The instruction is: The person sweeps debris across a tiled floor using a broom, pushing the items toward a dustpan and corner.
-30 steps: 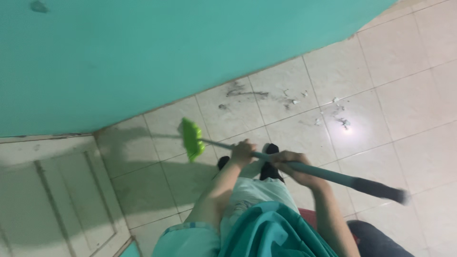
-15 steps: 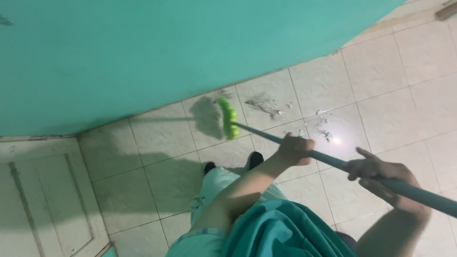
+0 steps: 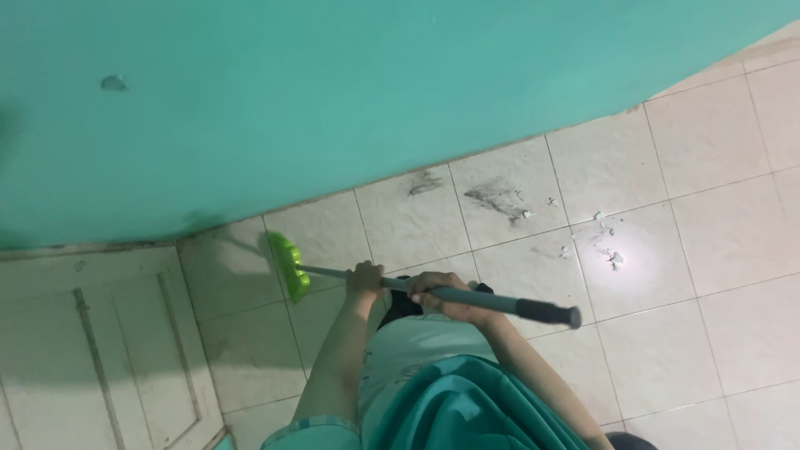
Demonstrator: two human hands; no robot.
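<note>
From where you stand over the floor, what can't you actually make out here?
Head view only:
- Broom head: seen edge-on and blurred, so its bristles cannot be made out.
- Feet: only one dark shoe shows between the left hand and right hand; the clothing hides the rest.
- Pale bits on the floor tiles: too small and washed out by glare.
- Door: cut off by the left and bottom edges.

The teal wall [image 3: 333,100] closes off the far edge of the tiled floor [image 3: 708,275], and a pale panelled door [image 3: 92,350] blocks the left corner. Right of the broom [image 3: 417,287], open tiles carry only dark smudges [image 3: 500,200] and small debris [image 3: 607,242].
</note>
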